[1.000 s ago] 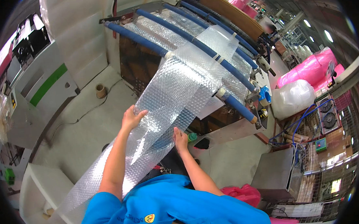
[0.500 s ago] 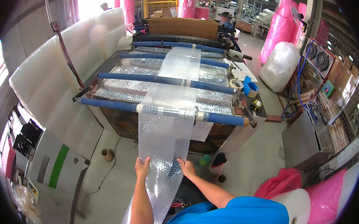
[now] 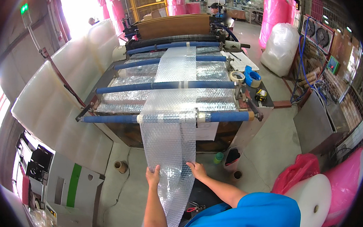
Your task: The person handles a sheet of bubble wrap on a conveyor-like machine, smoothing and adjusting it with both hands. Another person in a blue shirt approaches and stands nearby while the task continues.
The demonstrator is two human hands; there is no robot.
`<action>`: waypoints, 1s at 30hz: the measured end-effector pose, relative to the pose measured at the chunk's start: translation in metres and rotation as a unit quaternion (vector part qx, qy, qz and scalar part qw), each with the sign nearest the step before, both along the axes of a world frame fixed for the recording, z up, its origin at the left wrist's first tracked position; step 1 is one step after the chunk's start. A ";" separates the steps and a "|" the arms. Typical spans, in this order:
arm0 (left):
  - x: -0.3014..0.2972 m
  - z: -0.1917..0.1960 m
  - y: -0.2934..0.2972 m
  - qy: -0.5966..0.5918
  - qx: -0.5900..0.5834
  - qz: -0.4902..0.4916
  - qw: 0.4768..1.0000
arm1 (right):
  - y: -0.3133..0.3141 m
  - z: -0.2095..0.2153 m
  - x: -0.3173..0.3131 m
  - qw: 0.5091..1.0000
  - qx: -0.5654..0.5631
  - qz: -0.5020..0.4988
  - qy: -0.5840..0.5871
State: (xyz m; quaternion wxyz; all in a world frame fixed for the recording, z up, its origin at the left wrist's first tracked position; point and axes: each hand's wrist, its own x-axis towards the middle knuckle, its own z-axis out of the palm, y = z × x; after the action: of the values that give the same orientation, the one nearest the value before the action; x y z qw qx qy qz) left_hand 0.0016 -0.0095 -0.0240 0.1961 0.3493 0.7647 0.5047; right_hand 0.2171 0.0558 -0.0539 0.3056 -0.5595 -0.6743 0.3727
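Machine (image 3: 126, 135) ahead; bubble film (image 3: 163, 144) drapes over its front blue roller (image 3: 229, 116) and down between the forearms. Left hand (image 3: 153, 175) and right hand (image 3: 197, 169) roughly level, arms reaching forward, thumbs on top. Fingers pinching film, one hand per side edge. Vs 1 s ago: view has swung round, film hangs near-straight instead of slanting lower-left; grip on both edges unchanged.
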 end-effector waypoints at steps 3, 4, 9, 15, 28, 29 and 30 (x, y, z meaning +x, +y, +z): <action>-0.003 0.000 0.002 -0.007 0.002 -0.014 1.000 | 0.001 0.001 0.000 0.999 0.003 -0.002 -0.035; -0.004 0.000 0.002 -0.015 -0.018 -0.016 1.000 | 0.001 0.001 0.000 1.000 0.014 -0.005 -0.019; -0.001 -0.005 -0.006 -0.046 -0.034 -0.025 0.998 | -0.009 0.000 0.004 1.000 0.014 0.001 -0.014; -0.018 0.005 0.013 -0.023 0.024 -0.046 0.998 | 0.002 0.010 -0.007 0.992 0.025 -0.014 0.123; -0.016 0.120 0.092 0.069 -0.034 0.048 0.996 | 0.099 0.101 -0.020 0.955 -0.022 -0.030 0.295; -0.016 0.123 0.091 0.062 -0.039 0.054 0.996 | 0.099 0.106 -0.022 0.933 -0.055 -0.023 0.355; -0.017 0.125 0.088 0.041 -0.059 0.046 0.996 | 0.095 0.110 -0.022 0.935 -0.049 -0.029 0.351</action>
State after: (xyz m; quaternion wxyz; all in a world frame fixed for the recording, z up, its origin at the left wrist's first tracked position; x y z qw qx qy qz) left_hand -0.0152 0.0789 0.1010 0.1610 0.3218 0.8159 0.4526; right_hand 0.1948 0.1511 0.0561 0.5061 -0.4265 -0.4884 0.5687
